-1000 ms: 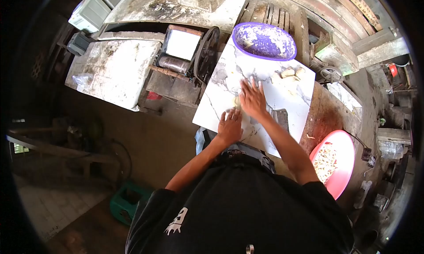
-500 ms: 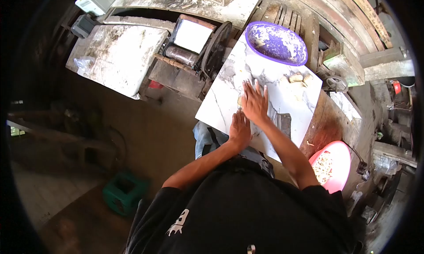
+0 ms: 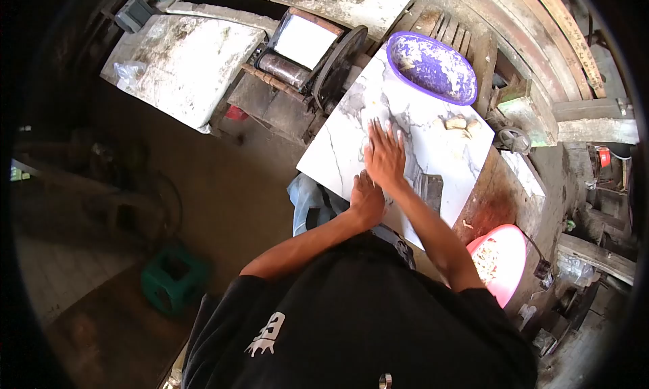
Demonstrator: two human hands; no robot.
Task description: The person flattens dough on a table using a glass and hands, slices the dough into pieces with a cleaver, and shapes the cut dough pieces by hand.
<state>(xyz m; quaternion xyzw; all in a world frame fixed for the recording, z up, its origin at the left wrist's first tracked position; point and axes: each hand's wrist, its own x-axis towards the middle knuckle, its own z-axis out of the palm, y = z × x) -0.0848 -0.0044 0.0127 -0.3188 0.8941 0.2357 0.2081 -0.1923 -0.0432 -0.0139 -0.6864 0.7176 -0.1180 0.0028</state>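
Note:
On the white marbled board (image 3: pixel 338 146), my right hand (image 3: pixel 385 158) lies flat with its fingers stretched toward the far side. Just nearer to me and to its left, my left hand (image 3: pixel 366 198) rests at the board's near edge, its fingers pointing forward and close to my right palm. Whether a piece of dough lies under my hands cannot be made out. Several pale dough pieces (image 3: pixel 456 123) sit at the right of the board. A grey block (image 3: pixel 431 189) lies beside my right wrist. The purple basin (image 3: pixel 433 68), smeared with pale residue, stands at the board's far end.
A hand-cranked roller machine (image 3: pixel 284 71) with a large wheel stands left of the board. Beyond it is a floury table (image 3: pixel 182 64). A pink basin (image 3: pixel 510 264) with small pieces sits at the right. A green stool (image 3: pixel 176 279) stands on the floor at lower left.
The view has shifted, so the surroundings appear displaced. My left hand has moved in closer to my right hand. The pale piece seen beside my right fingers earlier no longer shows.

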